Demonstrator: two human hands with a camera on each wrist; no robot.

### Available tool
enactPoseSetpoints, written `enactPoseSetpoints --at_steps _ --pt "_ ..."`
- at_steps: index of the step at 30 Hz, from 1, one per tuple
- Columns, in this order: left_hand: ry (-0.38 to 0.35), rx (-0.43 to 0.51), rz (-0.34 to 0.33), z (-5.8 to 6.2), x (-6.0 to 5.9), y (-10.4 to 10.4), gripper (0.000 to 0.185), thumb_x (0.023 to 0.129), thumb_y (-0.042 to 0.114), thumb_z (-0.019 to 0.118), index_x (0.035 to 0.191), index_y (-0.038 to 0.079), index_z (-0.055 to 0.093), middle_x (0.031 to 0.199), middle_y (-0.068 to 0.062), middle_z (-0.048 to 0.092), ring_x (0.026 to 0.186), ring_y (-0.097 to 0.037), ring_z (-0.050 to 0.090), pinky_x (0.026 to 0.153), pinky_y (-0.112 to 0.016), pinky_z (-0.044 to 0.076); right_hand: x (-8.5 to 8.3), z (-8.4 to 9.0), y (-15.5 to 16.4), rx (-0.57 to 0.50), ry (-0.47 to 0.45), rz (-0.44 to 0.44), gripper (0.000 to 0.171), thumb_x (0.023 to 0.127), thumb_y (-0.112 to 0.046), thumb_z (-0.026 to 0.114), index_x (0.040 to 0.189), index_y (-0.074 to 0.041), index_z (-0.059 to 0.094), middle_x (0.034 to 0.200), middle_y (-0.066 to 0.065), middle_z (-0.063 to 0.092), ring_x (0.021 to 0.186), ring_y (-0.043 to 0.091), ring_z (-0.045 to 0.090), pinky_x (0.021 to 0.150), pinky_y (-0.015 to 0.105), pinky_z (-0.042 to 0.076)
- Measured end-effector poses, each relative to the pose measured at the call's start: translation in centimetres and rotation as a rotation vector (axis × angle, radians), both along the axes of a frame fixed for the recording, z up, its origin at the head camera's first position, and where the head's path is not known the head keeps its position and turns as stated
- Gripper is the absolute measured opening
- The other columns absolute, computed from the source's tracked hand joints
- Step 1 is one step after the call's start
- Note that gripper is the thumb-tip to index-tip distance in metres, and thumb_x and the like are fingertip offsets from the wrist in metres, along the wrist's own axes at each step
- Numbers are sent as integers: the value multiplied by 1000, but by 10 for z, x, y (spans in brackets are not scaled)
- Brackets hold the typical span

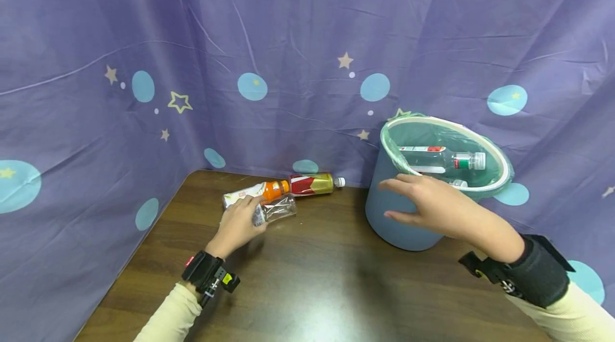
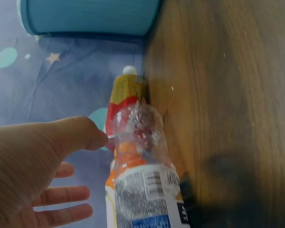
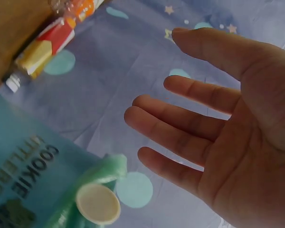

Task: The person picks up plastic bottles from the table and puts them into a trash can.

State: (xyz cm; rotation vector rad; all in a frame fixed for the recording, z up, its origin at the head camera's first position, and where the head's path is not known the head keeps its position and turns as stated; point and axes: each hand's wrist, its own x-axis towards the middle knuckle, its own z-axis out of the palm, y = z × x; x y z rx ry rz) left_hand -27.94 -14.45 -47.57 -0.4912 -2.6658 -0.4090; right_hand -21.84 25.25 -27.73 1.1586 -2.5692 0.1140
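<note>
My left hand (image 1: 238, 226) reaches over a clear plastic bottle (image 1: 282, 209) lying on the table. In the left wrist view, its thumb and fingers are spread beside the clear bottle (image 2: 145, 199), the thumb tip close to its side. Right behind lie a bottle with an orange cap end and white label (image 1: 274, 189) and a red-and-gold labelled bottle (image 1: 311, 184) with a white cap. My right hand (image 1: 432, 203) hovers in front of the blue-grey bin (image 1: 384, 198), fingers extended and palm bare in the right wrist view.
The bin has a green liner (image 1: 495, 188) over its rim, with clear bottles (image 1: 425, 159) inside. A purple curtain (image 1: 298, 27) with stars and dots hangs behind and to the left of the brown wooden table (image 1: 307, 272).
</note>
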Motion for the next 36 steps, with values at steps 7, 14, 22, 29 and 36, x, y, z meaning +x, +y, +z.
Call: enactPoseSetpoints --at_steps 7,14,22,29,36 --pt "-64 -36 32 -4 -9 -9 71 73 34 88 132 4 62 119 -18 66 106 -37 66 87 -56 55 12 -11 0 6 -35 18 42 82 -26 85 120 -15 69 96 -10 66 69 -5 52 66 27 52" --pt "-127 -53 43 -7 -16 -17 74 73 37 89 132 3 62 120 -20 65 111 -40 64 91 -59 53 16 -16 -1 33 -122 -29 43 86 -28 82 124 -16 68 101 -9 67 79 4 62 67 29 53" --pt "-165 -75 45 -21 -19 -24 70 70 34 88 128 3 63 116 -22 66 104 -41 65 85 -58 54 18 -23 -4 46 -172 -18 40 89 -31 79 124 -17 68 105 -7 68 82 6 64 70 30 55" --pt "-173 -101 40 -30 -19 -24 73 65 29 88 128 3 63 110 -18 68 96 -38 67 79 -54 55 18 -28 -7 61 -219 -35 41 90 -31 78 126 -16 68 112 0 71 91 15 70 76 37 57" --pt "-192 -94 24 -34 -17 -20 73 62 26 90 127 5 62 115 -19 69 103 -38 68 79 -54 56 16 -36 -12 65 -231 -6 39 90 -31 77 124 -14 68 108 -3 70 91 14 70 76 37 57"
